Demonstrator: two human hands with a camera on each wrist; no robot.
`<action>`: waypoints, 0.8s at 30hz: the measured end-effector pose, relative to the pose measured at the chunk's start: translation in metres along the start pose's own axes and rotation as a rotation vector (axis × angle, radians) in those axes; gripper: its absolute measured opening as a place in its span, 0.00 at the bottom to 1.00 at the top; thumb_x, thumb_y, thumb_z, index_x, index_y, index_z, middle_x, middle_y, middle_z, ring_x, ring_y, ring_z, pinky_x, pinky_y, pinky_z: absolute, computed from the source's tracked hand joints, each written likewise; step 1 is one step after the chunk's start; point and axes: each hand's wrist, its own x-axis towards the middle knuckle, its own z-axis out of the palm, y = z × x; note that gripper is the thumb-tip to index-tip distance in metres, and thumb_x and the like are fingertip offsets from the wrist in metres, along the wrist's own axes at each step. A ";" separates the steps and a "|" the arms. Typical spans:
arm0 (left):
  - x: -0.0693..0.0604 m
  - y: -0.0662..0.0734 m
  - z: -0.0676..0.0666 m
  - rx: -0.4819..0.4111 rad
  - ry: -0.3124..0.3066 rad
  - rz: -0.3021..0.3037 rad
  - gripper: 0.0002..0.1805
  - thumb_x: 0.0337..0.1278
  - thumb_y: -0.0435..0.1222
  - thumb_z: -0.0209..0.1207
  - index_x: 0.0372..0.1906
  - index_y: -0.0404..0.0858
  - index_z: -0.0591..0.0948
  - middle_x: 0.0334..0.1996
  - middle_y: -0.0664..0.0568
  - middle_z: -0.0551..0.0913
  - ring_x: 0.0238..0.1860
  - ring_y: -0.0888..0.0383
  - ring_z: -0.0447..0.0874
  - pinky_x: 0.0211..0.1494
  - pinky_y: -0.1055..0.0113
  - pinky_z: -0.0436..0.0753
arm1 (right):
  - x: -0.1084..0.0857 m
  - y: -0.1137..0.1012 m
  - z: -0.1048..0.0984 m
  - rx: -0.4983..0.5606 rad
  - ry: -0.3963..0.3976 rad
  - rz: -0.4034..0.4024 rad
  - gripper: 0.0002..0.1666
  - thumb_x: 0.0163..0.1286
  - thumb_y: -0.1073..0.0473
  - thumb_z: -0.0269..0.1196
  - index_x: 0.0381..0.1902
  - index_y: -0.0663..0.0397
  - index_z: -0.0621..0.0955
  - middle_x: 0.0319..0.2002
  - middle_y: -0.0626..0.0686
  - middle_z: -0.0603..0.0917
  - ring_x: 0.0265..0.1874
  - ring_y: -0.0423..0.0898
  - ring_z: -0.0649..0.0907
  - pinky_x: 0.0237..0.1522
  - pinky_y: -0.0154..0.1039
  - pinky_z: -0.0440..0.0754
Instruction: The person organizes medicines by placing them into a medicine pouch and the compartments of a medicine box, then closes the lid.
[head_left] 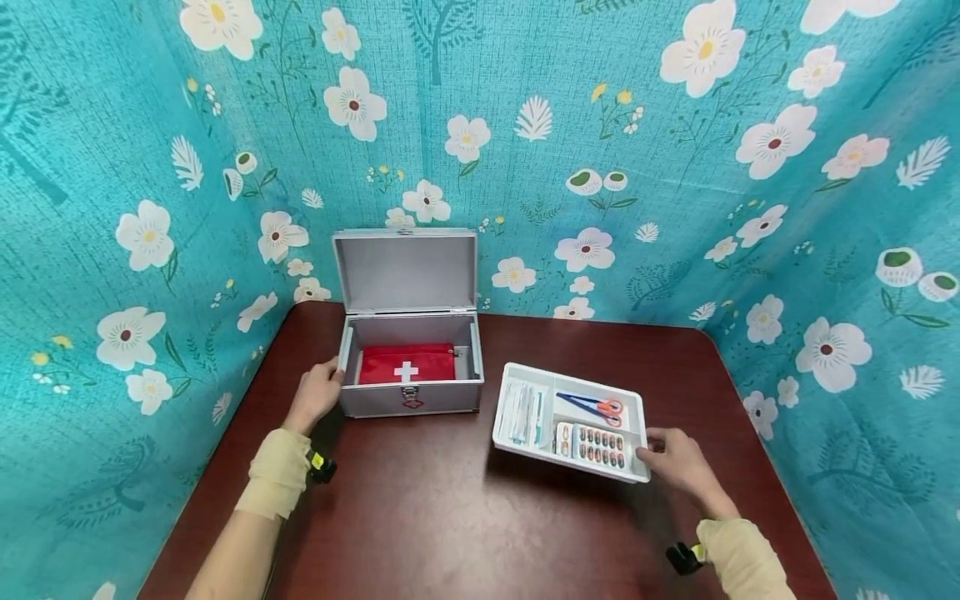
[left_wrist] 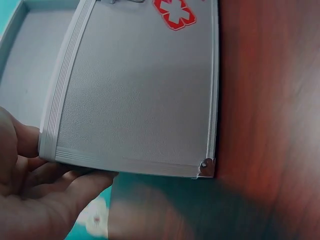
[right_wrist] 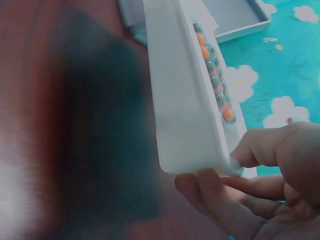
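A grey first-aid box [head_left: 450,398] stands with its lid [head_left: 408,271] raised, a red pouch with a white cross [head_left: 375,363] inside it. My left hand [head_left: 317,395] grips the box's left side, thumb at the rim and fingers along the outer wall [left_wrist: 135,110]. To the right, my right hand [head_left: 681,460] pinches the right end of a white tray [right_wrist: 182,100], thumb over the rim and fingers beneath. The tray is held above the table, over its shadow. In its compartments lie scissors [head_left: 609,408], capsule blister packs [head_left: 600,447] and slim wrapped packets [head_left: 522,412].
A dark reddish-brown table [head_left: 442,508] bears the box. Teal cloth with white flowers [head_left: 525,192] hangs behind the table and along both sides. The raised lid stands close to the back cloth.
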 end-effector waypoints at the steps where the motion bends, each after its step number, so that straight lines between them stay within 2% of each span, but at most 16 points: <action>1: -0.004 0.005 0.005 0.002 -0.004 0.009 0.15 0.72 0.32 0.47 0.54 0.34 0.80 0.50 0.32 0.83 0.53 0.35 0.81 0.55 0.41 0.77 | 0.000 -0.003 -0.006 0.011 -0.013 0.007 0.23 0.63 0.62 0.65 0.52 0.73 0.81 0.33 0.56 0.87 0.30 0.43 0.81 0.28 0.34 0.76; 5: -0.019 0.027 0.026 0.001 -0.018 0.040 0.16 0.72 0.34 0.48 0.57 0.35 0.79 0.50 0.34 0.84 0.54 0.35 0.82 0.55 0.41 0.78 | 0.003 -0.013 -0.026 0.042 -0.048 0.019 0.27 0.67 0.60 0.63 0.57 0.76 0.76 0.40 0.62 0.87 0.34 0.47 0.83 0.30 0.36 0.78; 11: -0.044 0.060 0.063 -0.055 -0.007 0.077 0.15 0.70 0.34 0.51 0.56 0.36 0.80 0.41 0.35 0.86 0.46 0.40 0.85 0.49 0.44 0.80 | 0.013 -0.032 -0.039 0.058 -0.048 -0.019 0.28 0.69 0.58 0.63 0.59 0.75 0.75 0.45 0.66 0.85 0.33 0.48 0.82 0.31 0.36 0.79; 18: -0.076 0.092 0.097 -0.042 0.003 0.121 0.18 0.69 0.35 0.52 0.59 0.33 0.79 0.39 0.33 0.86 0.44 0.37 0.87 0.46 0.42 0.81 | 0.021 -0.056 -0.031 0.061 -0.049 -0.042 0.26 0.68 0.59 0.63 0.57 0.75 0.77 0.43 0.66 0.86 0.31 0.48 0.83 0.28 0.36 0.78; 21: -0.087 0.101 0.106 -0.036 -0.008 0.126 0.18 0.70 0.36 0.52 0.59 0.34 0.79 0.29 0.39 0.86 0.39 0.40 0.87 0.43 0.43 0.82 | 0.022 -0.063 -0.024 0.057 -0.053 -0.076 0.24 0.67 0.60 0.62 0.55 0.74 0.78 0.40 0.64 0.87 0.28 0.46 0.82 0.26 0.35 0.76; 24: -0.093 0.106 0.110 -0.052 -0.022 0.125 0.18 0.71 0.37 0.52 0.60 0.37 0.79 0.21 0.47 0.81 0.33 0.46 0.84 0.40 0.45 0.81 | 0.023 -0.068 -0.015 0.055 -0.052 -0.101 0.22 0.66 0.62 0.62 0.54 0.72 0.80 0.37 0.61 0.87 0.26 0.43 0.80 0.24 0.34 0.73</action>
